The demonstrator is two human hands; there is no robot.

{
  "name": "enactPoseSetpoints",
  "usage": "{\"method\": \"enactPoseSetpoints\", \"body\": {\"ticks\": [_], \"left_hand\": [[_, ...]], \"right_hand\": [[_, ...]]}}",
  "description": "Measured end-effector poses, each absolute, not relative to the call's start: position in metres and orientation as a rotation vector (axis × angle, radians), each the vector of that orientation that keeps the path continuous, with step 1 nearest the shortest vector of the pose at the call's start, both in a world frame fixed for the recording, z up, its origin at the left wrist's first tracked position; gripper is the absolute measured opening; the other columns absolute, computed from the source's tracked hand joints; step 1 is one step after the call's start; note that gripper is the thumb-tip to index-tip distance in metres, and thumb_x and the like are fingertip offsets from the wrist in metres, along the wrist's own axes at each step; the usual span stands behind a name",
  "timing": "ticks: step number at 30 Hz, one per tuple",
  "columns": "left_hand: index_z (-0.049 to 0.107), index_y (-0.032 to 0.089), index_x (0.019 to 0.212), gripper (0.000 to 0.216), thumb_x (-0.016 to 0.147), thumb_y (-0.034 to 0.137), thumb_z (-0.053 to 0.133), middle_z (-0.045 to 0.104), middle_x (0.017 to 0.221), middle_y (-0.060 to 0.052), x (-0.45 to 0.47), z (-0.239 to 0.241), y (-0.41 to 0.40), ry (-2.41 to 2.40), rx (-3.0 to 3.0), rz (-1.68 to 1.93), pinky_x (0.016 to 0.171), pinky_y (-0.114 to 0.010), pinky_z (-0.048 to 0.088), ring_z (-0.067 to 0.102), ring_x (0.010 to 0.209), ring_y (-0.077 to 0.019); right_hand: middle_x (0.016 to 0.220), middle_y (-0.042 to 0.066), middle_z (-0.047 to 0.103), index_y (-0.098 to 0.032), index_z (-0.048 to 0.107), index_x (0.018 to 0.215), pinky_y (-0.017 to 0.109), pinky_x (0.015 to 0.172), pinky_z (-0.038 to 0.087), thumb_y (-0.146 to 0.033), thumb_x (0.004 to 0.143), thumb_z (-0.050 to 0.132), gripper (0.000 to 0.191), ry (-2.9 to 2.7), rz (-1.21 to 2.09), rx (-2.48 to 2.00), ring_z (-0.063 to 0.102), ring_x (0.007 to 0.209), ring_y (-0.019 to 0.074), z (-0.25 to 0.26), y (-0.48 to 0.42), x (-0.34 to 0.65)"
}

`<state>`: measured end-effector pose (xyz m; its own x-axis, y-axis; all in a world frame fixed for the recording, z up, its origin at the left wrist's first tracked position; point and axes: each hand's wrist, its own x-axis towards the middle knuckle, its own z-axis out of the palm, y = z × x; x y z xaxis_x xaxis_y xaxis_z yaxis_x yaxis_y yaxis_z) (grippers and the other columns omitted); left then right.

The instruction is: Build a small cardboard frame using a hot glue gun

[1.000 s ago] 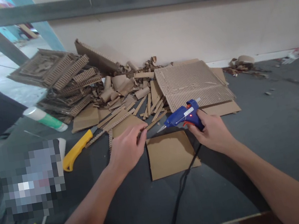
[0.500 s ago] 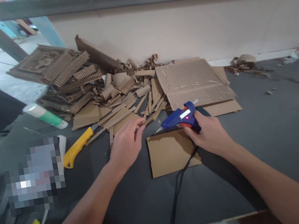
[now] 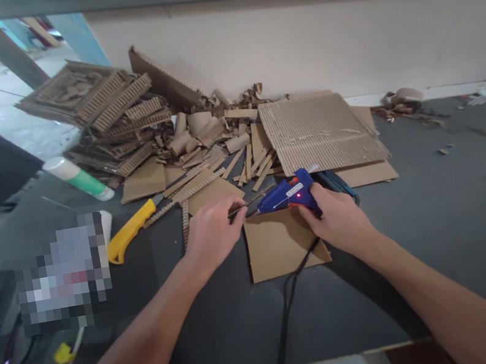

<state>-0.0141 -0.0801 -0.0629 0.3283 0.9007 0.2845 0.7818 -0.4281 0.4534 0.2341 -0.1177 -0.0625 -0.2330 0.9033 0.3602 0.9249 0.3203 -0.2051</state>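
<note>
Your left grip [image 3: 215,231] pinches a cardboard strip [image 3: 237,211] (knuckles up); right grip [image 3: 340,210] wraps the blue glue gun [image 3: 277,197].

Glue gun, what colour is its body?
The glue gun has a blue body, best seen in the head view.

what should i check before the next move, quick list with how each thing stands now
1. Glue gun gripped in the right hand: ok.
2. Red light on the gun lit: ok.
3. Thin strip pinched in the left hand: ok, though fingers hide part of it.
4. Nozzle touching the strip: cannot tell; it points at the left fingertips, very close.
5. Cord out of the way: not ok; it crosses in front of the cardboard square.
6. Yellow-handled knife out of hand: ok, lying left of the left hand.
</note>
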Motion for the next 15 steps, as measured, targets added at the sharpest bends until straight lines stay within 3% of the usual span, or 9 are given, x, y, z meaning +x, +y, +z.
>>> {"method": "enactPoseSetpoints", "body": {"ticks": [15], "left_hand": [[0.068,0.024,0.093,0.009,0.088,0.026,0.061,0.075,0.089,-0.001,-0.0121,-0.0615,-0.0796,1.550,2.367,0.685,0.067,-0.030,0.051,0.070,0.084,-0.0202]], "right_hand": [[0.074,0.008,0.066,-0.015,0.053,0.105,0.028,0.050,0.038,-0.034,0.094,0.044,0.023,-2.195,-0.058,-1.607,0.066,0.065,0.0242,-0.0673,-0.1168,0.2292]]}}
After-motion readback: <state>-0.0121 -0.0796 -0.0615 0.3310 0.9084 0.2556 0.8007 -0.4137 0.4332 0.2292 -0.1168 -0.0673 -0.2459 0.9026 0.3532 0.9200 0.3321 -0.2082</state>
